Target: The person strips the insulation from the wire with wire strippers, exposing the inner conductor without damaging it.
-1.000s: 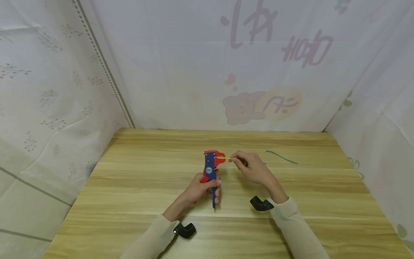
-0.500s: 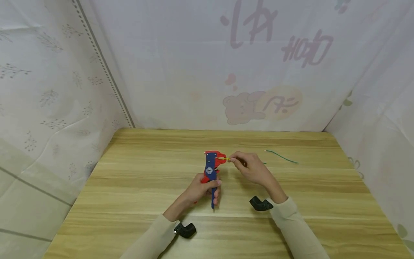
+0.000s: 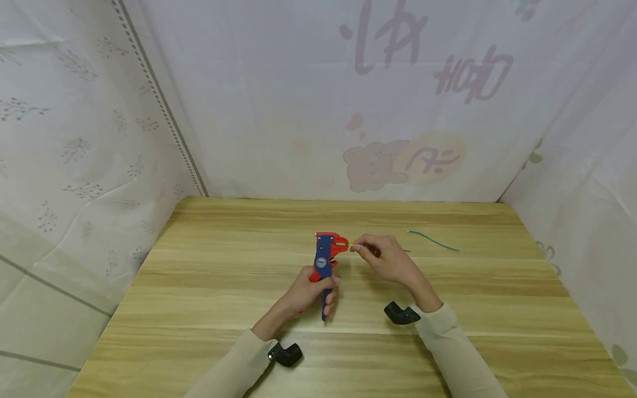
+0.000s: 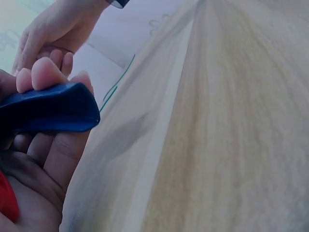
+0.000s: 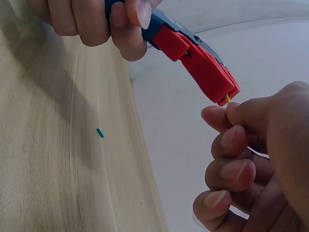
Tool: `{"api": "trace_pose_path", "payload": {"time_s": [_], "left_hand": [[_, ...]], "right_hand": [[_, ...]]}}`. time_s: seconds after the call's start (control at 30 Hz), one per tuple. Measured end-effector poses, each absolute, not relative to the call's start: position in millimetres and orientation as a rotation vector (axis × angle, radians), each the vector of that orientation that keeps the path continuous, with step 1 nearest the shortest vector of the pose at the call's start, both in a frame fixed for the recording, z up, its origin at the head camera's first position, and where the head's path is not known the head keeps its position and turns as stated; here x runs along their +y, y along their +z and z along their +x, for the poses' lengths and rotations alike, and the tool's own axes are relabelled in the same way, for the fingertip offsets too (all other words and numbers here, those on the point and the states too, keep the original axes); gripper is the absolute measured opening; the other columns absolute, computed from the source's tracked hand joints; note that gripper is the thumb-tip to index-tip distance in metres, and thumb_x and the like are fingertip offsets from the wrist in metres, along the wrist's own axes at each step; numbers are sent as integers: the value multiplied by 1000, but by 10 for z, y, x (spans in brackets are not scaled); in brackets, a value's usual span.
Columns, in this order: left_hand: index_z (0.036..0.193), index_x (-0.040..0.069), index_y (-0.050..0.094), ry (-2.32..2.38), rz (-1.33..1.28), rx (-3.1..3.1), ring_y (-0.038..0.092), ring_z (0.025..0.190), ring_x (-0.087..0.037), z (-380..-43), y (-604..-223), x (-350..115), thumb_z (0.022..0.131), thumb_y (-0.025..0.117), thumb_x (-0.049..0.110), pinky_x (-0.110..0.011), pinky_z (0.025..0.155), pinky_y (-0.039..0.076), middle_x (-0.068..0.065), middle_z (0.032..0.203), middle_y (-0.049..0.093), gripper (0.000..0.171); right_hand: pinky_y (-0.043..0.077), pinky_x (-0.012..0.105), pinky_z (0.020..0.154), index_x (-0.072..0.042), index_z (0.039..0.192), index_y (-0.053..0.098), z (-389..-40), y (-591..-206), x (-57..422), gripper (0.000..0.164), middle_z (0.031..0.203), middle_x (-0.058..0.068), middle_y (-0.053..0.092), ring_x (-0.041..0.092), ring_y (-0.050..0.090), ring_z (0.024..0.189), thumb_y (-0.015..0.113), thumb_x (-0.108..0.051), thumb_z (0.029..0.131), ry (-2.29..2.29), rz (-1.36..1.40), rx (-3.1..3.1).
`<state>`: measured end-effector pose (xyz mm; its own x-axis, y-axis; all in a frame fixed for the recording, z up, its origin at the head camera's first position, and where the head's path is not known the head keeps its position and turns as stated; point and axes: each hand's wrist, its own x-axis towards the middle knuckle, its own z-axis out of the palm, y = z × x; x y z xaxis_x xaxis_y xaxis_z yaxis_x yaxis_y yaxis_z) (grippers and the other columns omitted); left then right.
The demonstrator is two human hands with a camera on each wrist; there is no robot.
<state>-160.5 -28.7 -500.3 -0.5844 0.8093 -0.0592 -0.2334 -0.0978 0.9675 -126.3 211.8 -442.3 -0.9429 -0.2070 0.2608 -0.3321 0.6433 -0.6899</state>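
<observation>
My left hand [image 3: 306, 290] grips a wire stripper [image 3: 323, 251] with a blue body and red jaws, held upright above the table. Its blue handle [image 4: 53, 108] lies across my curled fingers in the left wrist view. Just right of the tool, my right hand [image 3: 385, 257] pinches a thin yellow wire [image 5: 228, 99] between thumb and index finger. The wire's far end goes in between the red jaws, which hide its tip. My right fingertips are right at the mouth of the jaws.
A green wire [image 3: 433, 241] lies on the wooden table [image 3: 224, 265] at the back right. A second green wire [image 4: 108, 100] is near it, partly behind my right hand in the head view. A short green piece [image 5: 100, 132] also lies on the table.
The stripper's blue handle has swung a little left as my left hand squeezes it. Less yellow wire shows between the jaws and my right fingertips, which have edged slightly left.
</observation>
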Motion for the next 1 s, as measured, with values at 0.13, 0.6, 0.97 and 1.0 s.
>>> {"api": "trace_pose_path", "payload": {"time_s": [0.13, 0.6, 0.97, 1.0], "left_hand": [[111, -15, 47, 1790, 647, 1436, 59, 45, -14, -1580, -4988, -279, 100, 57, 12, -29, 49, 55, 3, 58, 56, 31], [107, -11, 48, 1813, 593, 1446, 55, 41, -13, -1563, -4971, -268, 97, 56, 9, -28, 45, 51, 4, 54, 52, 24], [100, -3, 51, 1782, 631, 1457, 63, 48, -15, -1599, -5008, -280, 100, 59, 12, -30, 51, 56, 1, 61, 60, 16], [99, -2, 51, 1780, 633, 1451, 63, 49, -16, -1601, -5014, -280, 100, 59, 12, -30, 52, 57, 1, 61, 60, 16]], "right_hand": [[35, 21, 52, -13, 101, 75, -1261, -4425, 2118, 16, 69, -7, 53, 4, 41, 57, 60, -19, 105, 1191, 441, -2695], [37, 22, 51, -17, 101, 76, -1264, -4433, 2113, 16, 68, -8, 53, 4, 43, 56, 61, -21, 104, 1198, 424, -2675], [41, 21, 53, -11, 106, 78, -1284, -4445, 2151, 15, 76, 5, 65, 8, 48, 60, 65, -18, 101, 1228, 404, -2649], [42, 21, 54, -10, 106, 78, -1284, -4447, 2155, 15, 76, 5, 65, 9, 48, 60, 65, -18, 101, 1229, 402, -2650]]}}
